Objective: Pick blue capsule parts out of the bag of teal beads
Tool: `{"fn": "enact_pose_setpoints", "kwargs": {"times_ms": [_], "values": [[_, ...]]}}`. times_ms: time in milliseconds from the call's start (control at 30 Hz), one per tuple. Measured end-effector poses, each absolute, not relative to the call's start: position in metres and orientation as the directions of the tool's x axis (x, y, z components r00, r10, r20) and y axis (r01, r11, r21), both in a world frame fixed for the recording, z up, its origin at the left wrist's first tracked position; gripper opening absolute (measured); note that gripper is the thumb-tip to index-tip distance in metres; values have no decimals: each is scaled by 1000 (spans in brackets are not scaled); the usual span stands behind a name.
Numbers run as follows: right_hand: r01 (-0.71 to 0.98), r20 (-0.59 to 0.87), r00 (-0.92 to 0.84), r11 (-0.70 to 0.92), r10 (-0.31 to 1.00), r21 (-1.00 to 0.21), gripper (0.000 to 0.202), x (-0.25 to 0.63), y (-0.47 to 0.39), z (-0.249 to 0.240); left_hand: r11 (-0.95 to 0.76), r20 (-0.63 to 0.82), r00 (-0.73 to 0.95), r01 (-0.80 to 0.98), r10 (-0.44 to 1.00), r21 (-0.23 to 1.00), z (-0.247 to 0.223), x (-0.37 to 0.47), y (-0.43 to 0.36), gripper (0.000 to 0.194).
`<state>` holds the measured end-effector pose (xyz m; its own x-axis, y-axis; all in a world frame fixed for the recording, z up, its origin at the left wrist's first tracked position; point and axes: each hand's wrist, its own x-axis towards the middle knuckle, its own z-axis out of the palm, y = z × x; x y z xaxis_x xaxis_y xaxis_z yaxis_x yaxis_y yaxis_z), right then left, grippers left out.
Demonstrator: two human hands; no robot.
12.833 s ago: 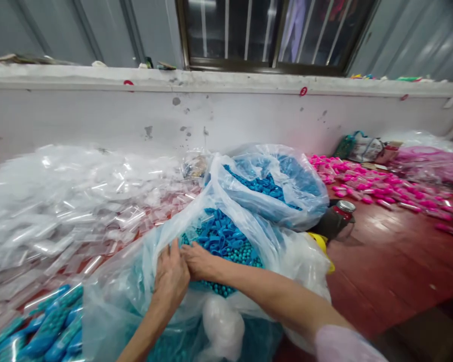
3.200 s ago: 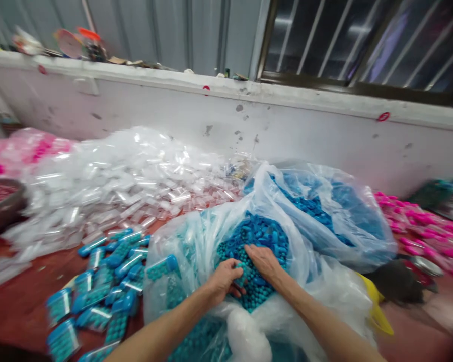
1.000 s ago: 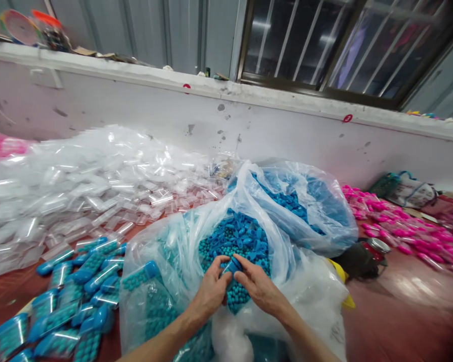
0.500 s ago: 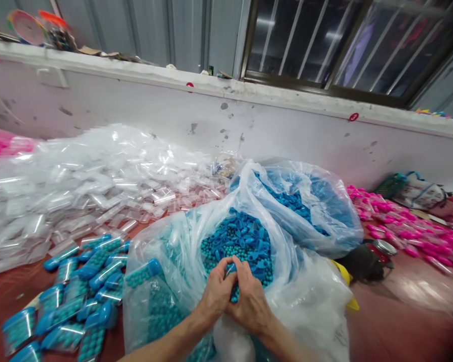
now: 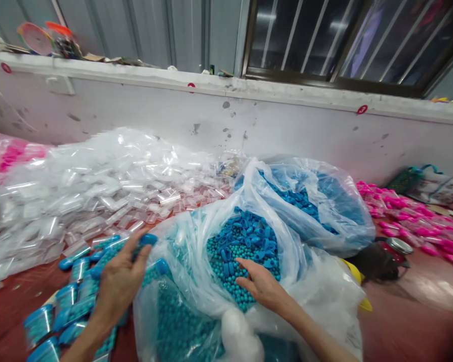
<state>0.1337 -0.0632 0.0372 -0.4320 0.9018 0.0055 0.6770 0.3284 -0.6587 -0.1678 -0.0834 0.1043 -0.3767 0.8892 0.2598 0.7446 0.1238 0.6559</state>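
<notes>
Left hand: the left hand point(image 5: 120, 279) is out over the near-left heap, fingers curled round a filled tube point(image 5: 141, 243) with a blue cap.
Tube, place: in the left hand, just above the pile of filled tubes point(image 5: 66, 306), left of the front bag point(image 5: 196, 281).
Tube, axis: long axis runs from near-left to far-right; the capped end points far-right, toward the front bag; the other end is hidden in the palm.
Right hand: the right hand point(image 5: 260, 286) lies inside the front bag, fingers loosely spread on the teal beads point(image 5: 245, 296); holding nothing that can be seen.
Blue caps: loose blue caps point(image 5: 249, 234) lie on the far part of the beads.
Back bag: a second bag point(image 5: 313, 201) of blue pieces, far right of the front one, touching it.
Empty tubes: clear heap point(image 5: 98, 186), far left.
Pink tubes: row point(image 5: 407, 221) at far right.
Risk: a cap not fully seated could pop off as the tube drops on the pile, scattering beads over the red table point(image 5: 411, 322); the slack bag wall might sag and spill beads.
</notes>
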Motion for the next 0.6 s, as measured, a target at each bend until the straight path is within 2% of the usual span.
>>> {"fn": "enact_pose_setpoints", "kwargs": {"times_ms": [67,133,233,300,367,433,500,600], "values": [[742,-4,-449,371,894,-558,42,130,-58,36,307,300,-469,835,831,457,107,-196,-84,50],[791,-9,-458,403,889,-460,40,122,-53,39,360,374,-453,886,809,293,99,-207,-88,51],[847,-10,-452,426,892,-317,36,105,-45,46,160,495,-206,978,844,135,66,-199,-95,47],[872,2,-449,438,894,-217,39,94,-38,47,19,479,-40,999,877,49,39,-188,-98,43],[868,11,-484,481,875,-124,45,84,-32,44,-5,415,0,1000,910,11,18,-178,-98,38],[839,0,-542,541,840,-54,42,78,-27,37,33,371,-34,999,928,11,7,-174,-96,36],[829,1,-559,559,829,-9,29,76,-25,30,51,360,-53,999,931,14,5,-176,-96,36],[877,50,-481,481,875,28,10,80,-22,23,88,400,-103,995,911,56,13,-187,-100,38]]}}
